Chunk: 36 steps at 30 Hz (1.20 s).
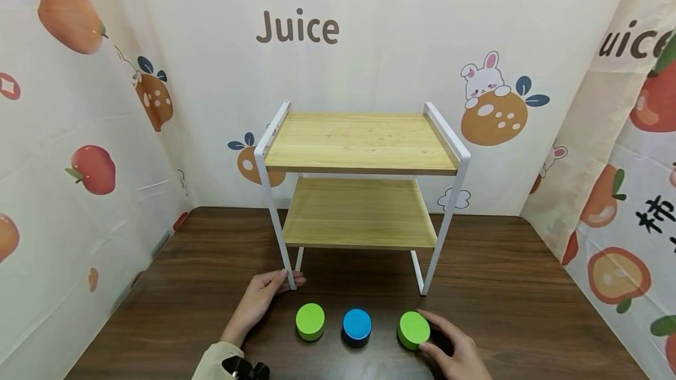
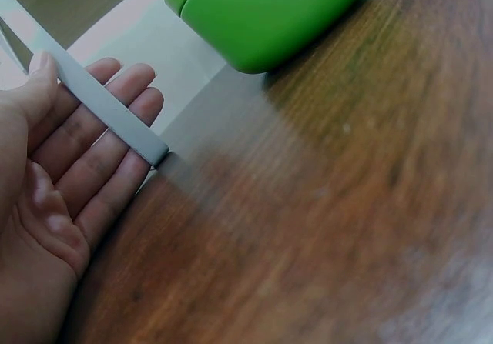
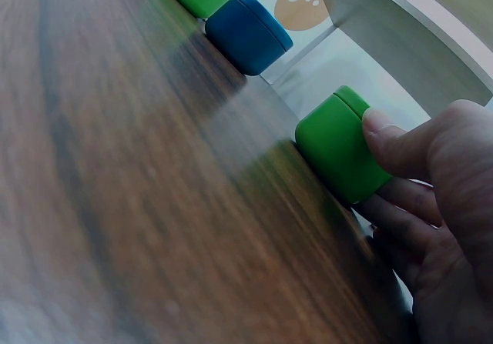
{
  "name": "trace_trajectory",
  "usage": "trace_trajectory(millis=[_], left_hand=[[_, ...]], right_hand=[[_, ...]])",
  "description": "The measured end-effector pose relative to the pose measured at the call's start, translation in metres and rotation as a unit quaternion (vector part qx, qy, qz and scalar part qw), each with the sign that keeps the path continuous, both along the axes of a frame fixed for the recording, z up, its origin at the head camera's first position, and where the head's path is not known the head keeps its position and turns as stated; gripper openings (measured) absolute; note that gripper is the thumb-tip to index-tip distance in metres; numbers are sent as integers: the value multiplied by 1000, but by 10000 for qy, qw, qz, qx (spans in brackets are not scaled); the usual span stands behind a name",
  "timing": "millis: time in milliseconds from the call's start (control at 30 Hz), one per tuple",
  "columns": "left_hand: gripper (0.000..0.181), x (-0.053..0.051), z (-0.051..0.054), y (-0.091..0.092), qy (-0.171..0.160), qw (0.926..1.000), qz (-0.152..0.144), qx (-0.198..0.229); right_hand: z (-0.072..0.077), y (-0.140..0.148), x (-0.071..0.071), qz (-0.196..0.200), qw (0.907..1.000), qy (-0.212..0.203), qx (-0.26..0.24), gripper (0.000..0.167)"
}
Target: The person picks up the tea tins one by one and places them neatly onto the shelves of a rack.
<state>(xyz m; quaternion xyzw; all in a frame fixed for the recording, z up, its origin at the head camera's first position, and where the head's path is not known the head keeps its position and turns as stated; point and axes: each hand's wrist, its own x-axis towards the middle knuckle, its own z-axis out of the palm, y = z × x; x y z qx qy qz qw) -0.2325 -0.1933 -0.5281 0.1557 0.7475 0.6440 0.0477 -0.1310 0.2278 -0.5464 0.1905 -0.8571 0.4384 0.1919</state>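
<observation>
A two-tier shelf with wooden boards and a white frame stands on the table. My left hand holds the bottom of its front left leg, thumb on one side and fingers behind. Three small round lidded jars sit in a row before the shelf. The left green jar and the middle blue jar are untouched. Around the right green jar, my right hand has its thumb and fingers on opposite sides, and the jar rests on the table.
Dark wooden table lies under everything. A white curtain printed with fruit hangs close behind the shelf and along both sides. The shelf's front right leg stands behind the right green jar. Neither board carries anything.
</observation>
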Motion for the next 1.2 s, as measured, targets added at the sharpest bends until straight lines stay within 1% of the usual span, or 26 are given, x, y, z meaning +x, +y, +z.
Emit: trace_trajectory(millis=[233, 500, 733, 967, 1100, 1200], left_hand=[[48, 1, 0, 0, -13, 10000, 4, -10], [48, 1, 0, 0, -25, 10000, -1, 0], [48, 1, 0, 0, -8, 10000, 15, 13], [48, 0, 0, 0, -16, 10000, 30, 4], [47, 0, 0, 0, -8, 10000, 23, 11], [47, 0, 1, 0, 0, 10000, 6, 20]], right_hand=[[-1, 0, 0, 58, 9999, 122, 0, 59], [0, -1, 1, -75, 9999, 41, 62, 59], [-1, 0, -1, 60, 9997, 240, 19, 60], [-3, 1, -1, 69, 9998, 170, -3, 59], [-1, 0, -1, 111, 9995, 280, 15, 60], [1, -1, -1, 50, 9995, 302, 44, 60]])
